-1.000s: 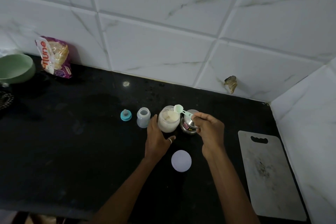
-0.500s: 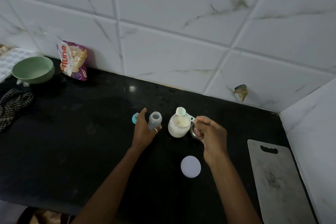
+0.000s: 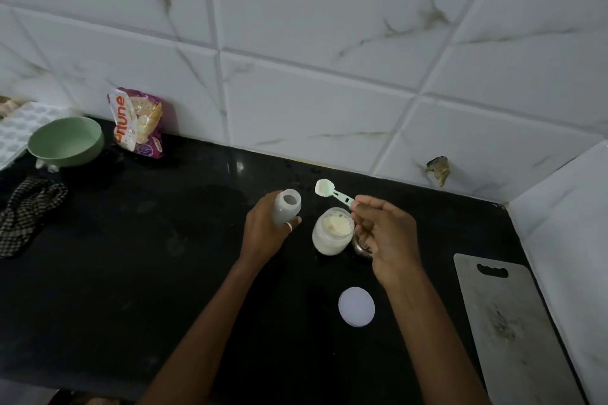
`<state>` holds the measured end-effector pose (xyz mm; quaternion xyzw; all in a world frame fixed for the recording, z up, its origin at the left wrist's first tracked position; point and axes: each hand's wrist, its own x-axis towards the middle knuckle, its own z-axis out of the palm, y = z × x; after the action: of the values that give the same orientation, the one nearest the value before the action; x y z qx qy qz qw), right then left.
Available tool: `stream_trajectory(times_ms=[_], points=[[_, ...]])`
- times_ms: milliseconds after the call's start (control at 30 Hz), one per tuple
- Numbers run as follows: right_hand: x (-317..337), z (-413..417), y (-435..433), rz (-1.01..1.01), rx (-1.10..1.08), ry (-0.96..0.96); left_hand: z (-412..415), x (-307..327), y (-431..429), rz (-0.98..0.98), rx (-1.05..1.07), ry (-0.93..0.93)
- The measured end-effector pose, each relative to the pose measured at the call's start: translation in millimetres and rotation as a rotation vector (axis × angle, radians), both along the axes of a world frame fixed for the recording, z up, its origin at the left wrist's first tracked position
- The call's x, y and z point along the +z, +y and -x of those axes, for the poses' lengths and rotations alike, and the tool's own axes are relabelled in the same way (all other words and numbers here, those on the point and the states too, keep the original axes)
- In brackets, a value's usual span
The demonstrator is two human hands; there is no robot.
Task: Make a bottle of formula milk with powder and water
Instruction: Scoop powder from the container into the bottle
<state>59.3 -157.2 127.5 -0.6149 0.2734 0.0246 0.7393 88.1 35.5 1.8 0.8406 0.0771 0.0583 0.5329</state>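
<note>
My left hand (image 3: 265, 230) grips the small translucent baby bottle (image 3: 287, 206), uncapped, its open mouth tilted toward the camera. My right hand (image 3: 383, 233) pinches the handle of a pale green measuring scoop (image 3: 329, 190) holding powder, raised just right of the bottle's mouth. Below the scoop stands the open jar of formula powder (image 3: 331, 233) on the black counter (image 3: 131, 273). Its white lid (image 3: 356, 306) lies flat nearer me. A steel cup (image 3: 360, 248) is mostly hidden behind my right hand. The bottle's blue teat cap is hidden by my left hand.
A green bowl (image 3: 65, 141), a snack packet (image 3: 136, 123) and a white tray (image 3: 16, 131) sit at the back left. A checked cloth (image 3: 26, 214) lies at the left edge. A grey cutting board (image 3: 513, 329) lies at the right. Tiled walls close the back and right.
My left hand left the powder jar, took the bottle and lifted it toward the scoop. My right hand kept the filled scoop raised above the jar.
</note>
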Motion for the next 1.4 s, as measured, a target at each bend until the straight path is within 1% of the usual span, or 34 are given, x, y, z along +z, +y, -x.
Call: stream_trajectory(times_ms=[167, 267, 367, 533, 833, 967, 1200, 1300, 1400], points=[[50.0, 2.0, 7.6, 0.033, 0.076, -0.142, 7.5, 65.9, 6.8, -0.089, -0.012, -0.189], [70.7, 2.9, 9.8, 0.083, 0.098, -0.194, 14.0, 91.0, 4.4, -0.106, -0.014, -0.257], [80.1, 3.6, 12.8, 0.144, 0.124, -0.231, 17.1, 105.3, -0.2, -0.094, -0.013, -0.27], [85.7, 9.7, 17.6, 0.345, 0.135, -0.332, 19.5, 122.1, -4.7, -0.057, 0.018, -0.281], [90.4, 9.8, 21.0, 0.561, 0.123, -0.48, 24.1, 133.4, -6.7, -0.064, 0.036, -0.313], [92.3, 13.1, 24.2, 0.746, 0.141, -0.621, 25.1, 135.7, -6.5, -0.074, 0.044, -0.31], [81.1, 10.8, 23.9, 1.189, 0.237, -1.053, 24.3, 136.3, -5.6, -0.067, 0.048, -0.297], [77.8, 7.5, 21.2, 1.363, 0.292, -1.143, 23.2, 138.0, -5.9, -0.043, 0.052, -0.282], [76.7, 3.9, 18.2, 1.45, 0.346, -1.183, 21.5, 138.5, -5.4, -0.015, 0.06, -0.275]])
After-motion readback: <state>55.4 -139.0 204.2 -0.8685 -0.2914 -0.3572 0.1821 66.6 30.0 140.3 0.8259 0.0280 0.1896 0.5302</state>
